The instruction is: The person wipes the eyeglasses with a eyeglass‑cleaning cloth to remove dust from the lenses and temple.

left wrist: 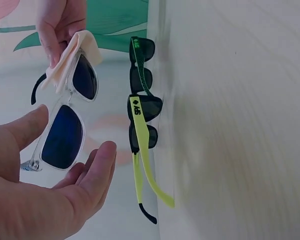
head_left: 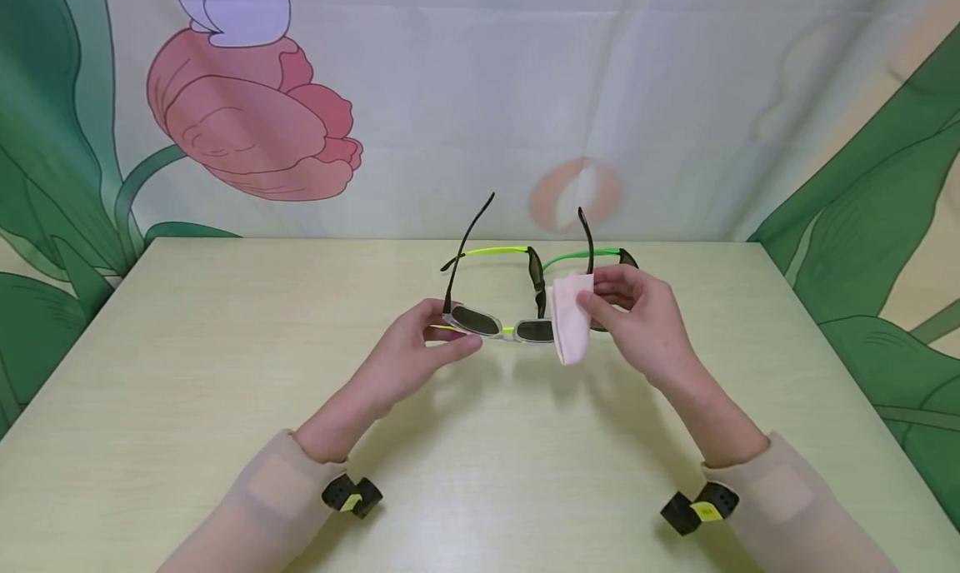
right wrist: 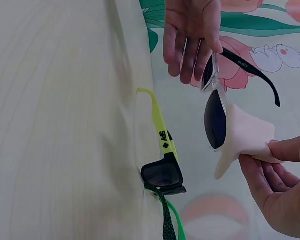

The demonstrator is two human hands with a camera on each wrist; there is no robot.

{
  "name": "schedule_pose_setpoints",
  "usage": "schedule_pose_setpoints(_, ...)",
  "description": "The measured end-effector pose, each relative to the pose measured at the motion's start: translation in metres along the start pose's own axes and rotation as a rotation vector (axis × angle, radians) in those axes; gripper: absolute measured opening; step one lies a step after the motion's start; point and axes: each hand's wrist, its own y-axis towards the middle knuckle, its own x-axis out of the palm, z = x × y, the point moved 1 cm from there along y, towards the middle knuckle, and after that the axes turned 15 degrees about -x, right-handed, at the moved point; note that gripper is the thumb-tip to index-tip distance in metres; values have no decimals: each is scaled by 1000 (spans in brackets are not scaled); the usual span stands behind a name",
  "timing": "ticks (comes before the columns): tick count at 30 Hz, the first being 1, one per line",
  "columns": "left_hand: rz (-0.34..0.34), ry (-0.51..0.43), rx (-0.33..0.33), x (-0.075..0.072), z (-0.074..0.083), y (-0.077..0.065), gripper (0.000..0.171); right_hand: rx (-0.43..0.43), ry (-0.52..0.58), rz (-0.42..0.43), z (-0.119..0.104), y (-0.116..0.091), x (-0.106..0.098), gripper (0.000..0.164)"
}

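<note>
A pair of sunglasses [head_left: 476, 321] with a clear frame, dark lenses and black temples is held above the table, its temples unfolded and pointing away. My left hand [head_left: 405, 352] pinches the left end of the frame, thumb on the near side and fingers behind. Over the right end hangs a folded pale pink cloth [head_left: 572, 319], which my right hand [head_left: 645, 323] pinches between thumb and fingers. The cloth covers the outer part of the right lens, seen also in the right wrist view, where the cloth [right wrist: 247, 132] wraps the frame's end.
Behind the held pair, yellow-templed sunglasses [left wrist: 140, 120] and green-templed sunglasses [left wrist: 141, 77] stand side by side near the table's far edge. The pale wooden table [head_left: 187, 373] meets a printed curtain [head_left: 450, 98] at the back. Each sleeve carries a small black camera.
</note>
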Motion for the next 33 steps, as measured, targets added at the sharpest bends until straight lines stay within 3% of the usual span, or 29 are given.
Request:
schedule_pose_setpoints(11,-157,-205,9,7,1,0,45,18,112,22,-4,-1,6,32)
schedule_pose_setpoints(21,-151,-335,30,10,4,2,51,34,220,36,-2,-5,15,32)
schedule_pose_setpoints(33,-141,-490,94,10,8,1,47,35,239,18,3,-8,17,33)
